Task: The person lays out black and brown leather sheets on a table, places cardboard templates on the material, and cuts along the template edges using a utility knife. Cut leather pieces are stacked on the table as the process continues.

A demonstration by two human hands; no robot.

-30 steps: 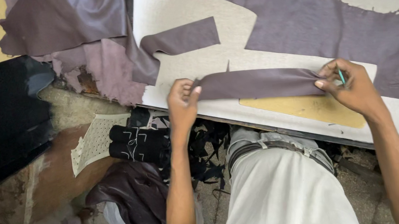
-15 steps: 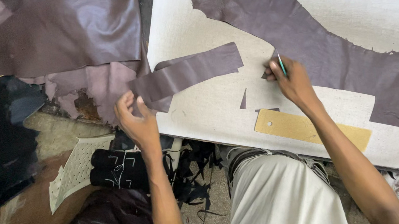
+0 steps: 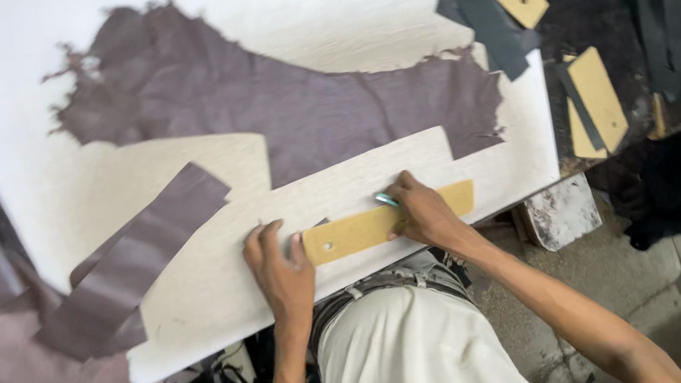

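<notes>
Cutting board: a white board (image 3: 312, 14) carries the work; the person stands at its near edge.
Template: a tan card template (image 3: 365, 230), long and narrow with a small hole near its left end, lies flat by the board's near edge, towards the right.
Left hand: the left hand (image 3: 278, 270) lies flat, fingers spread and loosely curved, fingertips at the template's left end.
Right hand: the right hand (image 3: 420, 213) presses on the template's middle and pinches a thin green-tipped tool (image 3: 387, 200) between thumb and fingers.
Leather hide: a large purple hide (image 3: 291, 108) lies beyond, across the board's middle.
Cut strip: a purple strip (image 3: 128, 261) hangs over the left edge.
Handling: the template looks light, stiff and likely to slide, so it is best pinned at both ends; the leather looks soft and limp.
</notes>
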